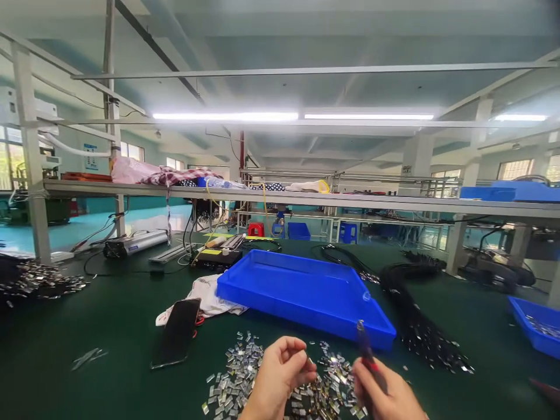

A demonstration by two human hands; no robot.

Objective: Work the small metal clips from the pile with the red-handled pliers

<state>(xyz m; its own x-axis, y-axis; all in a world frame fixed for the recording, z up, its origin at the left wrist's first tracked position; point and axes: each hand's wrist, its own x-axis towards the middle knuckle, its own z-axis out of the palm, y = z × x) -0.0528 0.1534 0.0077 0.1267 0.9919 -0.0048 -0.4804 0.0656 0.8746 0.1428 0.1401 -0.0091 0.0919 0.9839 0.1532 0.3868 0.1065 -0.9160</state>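
My left hand (283, 373) is closed in a pinch over the heap of small shiny metal pieces (238, 373). A small metal piece (310, 360) barely shows at its fingertips. Wrapped round a slim dark hand tool (366, 344) is my right hand (385, 389). The tool points upward, with a narrow metal tip and some red on its handle; its exact kind I cannot make out. Both hands are apart, just in front of a large blue plastic tray (301, 315). More loose metal pieces (335, 373) lie between and under the hands.
A phone (177, 332) lies partly on a white cloth (210, 294). Bundles of black cables with metal ends (411, 315) are at right, others (35, 280) at far left. A smaller blue bin (536, 326) stands at the right edge. A shelf (280, 197) spans the back.
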